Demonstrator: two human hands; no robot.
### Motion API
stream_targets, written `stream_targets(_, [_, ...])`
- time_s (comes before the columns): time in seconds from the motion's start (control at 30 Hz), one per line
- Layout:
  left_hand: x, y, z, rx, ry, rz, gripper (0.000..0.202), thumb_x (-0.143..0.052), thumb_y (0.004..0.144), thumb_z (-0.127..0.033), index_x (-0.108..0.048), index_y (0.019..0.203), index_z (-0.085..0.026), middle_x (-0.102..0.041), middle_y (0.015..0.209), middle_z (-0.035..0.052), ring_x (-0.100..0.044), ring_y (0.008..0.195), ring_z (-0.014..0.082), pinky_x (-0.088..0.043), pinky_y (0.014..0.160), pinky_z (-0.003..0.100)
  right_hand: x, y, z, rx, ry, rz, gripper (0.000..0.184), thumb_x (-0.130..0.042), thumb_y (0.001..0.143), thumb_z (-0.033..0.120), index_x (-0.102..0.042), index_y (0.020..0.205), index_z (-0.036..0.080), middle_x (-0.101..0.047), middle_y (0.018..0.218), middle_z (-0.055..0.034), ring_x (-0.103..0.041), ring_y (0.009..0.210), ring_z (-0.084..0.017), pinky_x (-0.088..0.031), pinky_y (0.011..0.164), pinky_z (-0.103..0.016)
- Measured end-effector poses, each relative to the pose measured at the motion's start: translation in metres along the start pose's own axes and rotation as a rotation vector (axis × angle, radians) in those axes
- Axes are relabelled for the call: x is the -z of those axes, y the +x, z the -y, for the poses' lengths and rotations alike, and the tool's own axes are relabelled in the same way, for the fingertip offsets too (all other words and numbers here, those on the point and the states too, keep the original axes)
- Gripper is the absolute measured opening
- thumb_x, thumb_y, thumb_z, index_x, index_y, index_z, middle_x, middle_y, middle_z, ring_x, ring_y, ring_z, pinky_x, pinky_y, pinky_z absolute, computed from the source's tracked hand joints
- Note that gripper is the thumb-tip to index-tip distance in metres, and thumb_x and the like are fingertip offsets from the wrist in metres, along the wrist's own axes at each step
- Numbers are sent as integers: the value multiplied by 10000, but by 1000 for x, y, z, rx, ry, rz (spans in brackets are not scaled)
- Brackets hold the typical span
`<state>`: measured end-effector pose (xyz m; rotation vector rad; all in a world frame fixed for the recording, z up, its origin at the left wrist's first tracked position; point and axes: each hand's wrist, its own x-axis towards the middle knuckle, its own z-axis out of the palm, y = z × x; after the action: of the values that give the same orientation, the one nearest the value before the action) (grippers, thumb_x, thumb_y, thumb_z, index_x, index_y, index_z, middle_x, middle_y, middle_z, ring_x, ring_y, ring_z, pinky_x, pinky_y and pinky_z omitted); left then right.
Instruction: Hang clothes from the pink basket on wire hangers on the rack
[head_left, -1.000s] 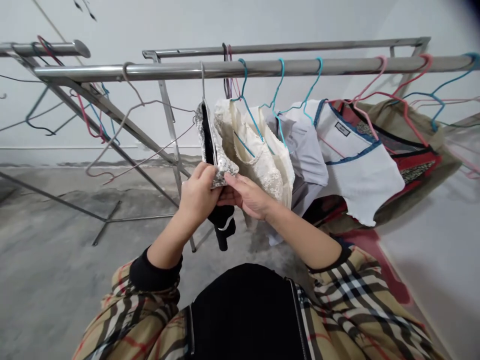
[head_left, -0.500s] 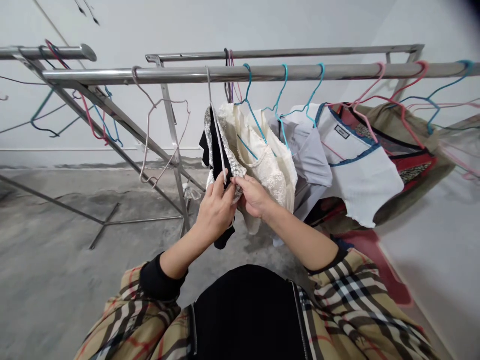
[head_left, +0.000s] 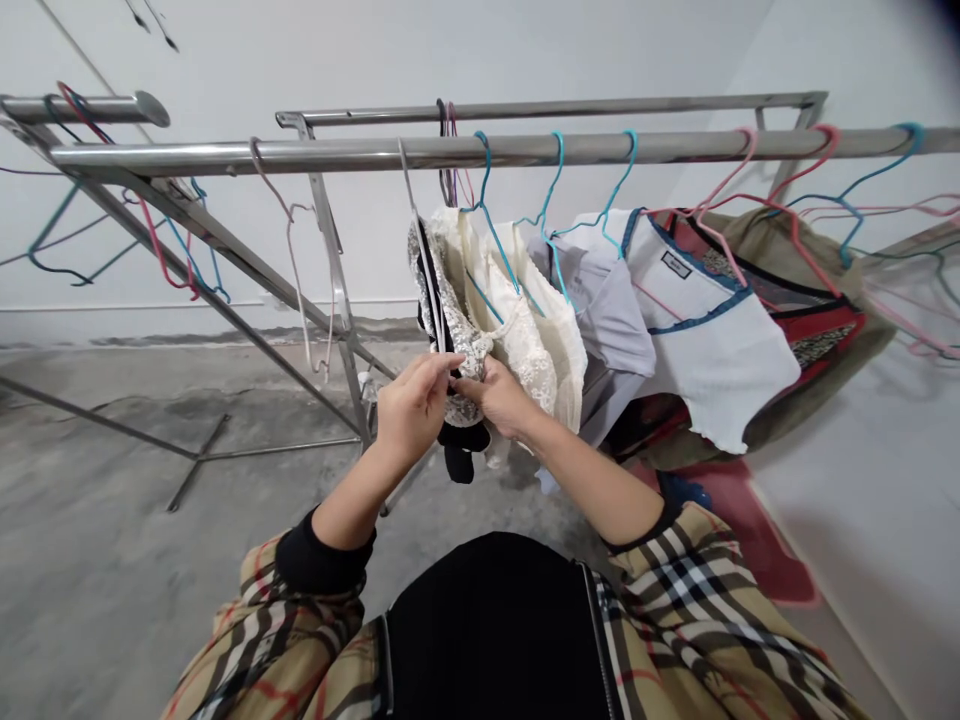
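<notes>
The bare hanger (head_left: 290,214) has swung nearly edge-on. The right hand (head_left: 504,396) pinches the lacy top (head_left: 472,345) — hung from the rail (head_left: 337,155) beside the cream tops (head_left: 529,335). The left hand (head_left: 411,405), half-curled, is against it — whether gripping, I cannot tell.

One front rail (head_left: 337,155) is carrying eight hangers (head_left: 500,249): three turquoise, one pink, one red, one blue, one pale, one beige; one left hand (head_left: 411,405) and one right hand (head_left: 506,397) are showing.
</notes>
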<state>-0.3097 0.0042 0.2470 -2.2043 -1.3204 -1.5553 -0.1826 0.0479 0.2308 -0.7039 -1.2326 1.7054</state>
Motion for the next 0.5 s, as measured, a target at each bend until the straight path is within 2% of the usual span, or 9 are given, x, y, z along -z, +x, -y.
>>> stream_targets(0.1, [2,-1,1,-23,-54,-67,235,-471,910,-93,-651,1012,-204,-706,903,0,-644,645,68,-533,633,177,6,-4,1,-23,-65,14,434,-707,631,255,-558,1034,196,-678,823,18,-634,819,-177,-537,761,-297])
stream_targets(0.2, [9,1,-3,5,-170,-133,209,-527,884,-96,-650,1008,-212,-688,877,-3,-631,634,73,-533,613,197,14,-3,-6,29,-199,-31,412,-674,645,243,-578,1042,190,-687,878,-3,-630,856,-184,-529,810,-309])
stream_targets(0.3, [18,7,-8,25,-277,-286,164,-567,883,-152,-651,999,-233,-686,874,4,-658,734,109,-533,639,233,26,7,-19,43,-295,-137,356,-596,691,240,-595,1041,177,-688,915,-25,-628,863,-182,-518,833,-314])
stream_targets(0.4, [28,23,-14,-81,-375,-516,168,-587,893,-291,-633,1055,-286,-671,898,-12,-667,857,149,-545,666,284,40,19,-34,0,-266,-227,384,-528,700,229,-586,1075,168,-691,976,-48,-636,878,-186,-512,867,-334])
stream_targets(0.5, [39,42,-21,-125,-427,-610,234,-615,887,-343,-600,1120,-348,-650,982,-41,-646,923,142,-543,711,316,53,18,-46,-23,-414,-301,406,-536,669,208,-600,1068,166,-693,1019,-57,-612,986,-206,-469,952,-348])
